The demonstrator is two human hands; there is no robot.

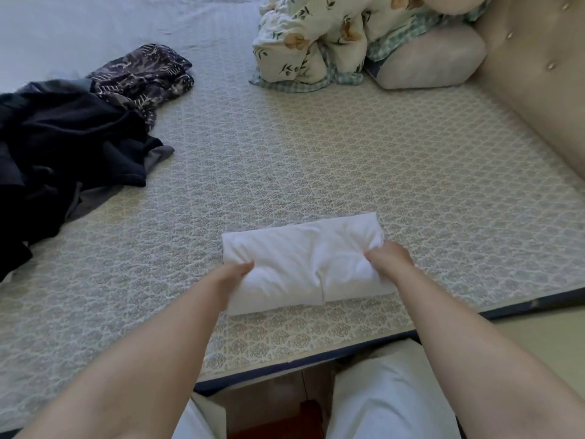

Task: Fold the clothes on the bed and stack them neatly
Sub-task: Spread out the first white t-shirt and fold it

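Note:
A folded white garment (304,261) lies on the patterned bed cover (348,160) near the bed's front edge. My left hand (235,274) grips its left end, fingers curled into the cloth. My right hand (387,258) grips the right end the same way. A heap of dark unfolded clothes (63,147) lies at the left, and a dark patterned garment (145,77) rests at its far side.
A bundled floral quilt (319,42) and a pink pillow (433,61) sit at the back right against the padded headboard (538,74). The bed's front edge (316,359) runs just in front of my legs.

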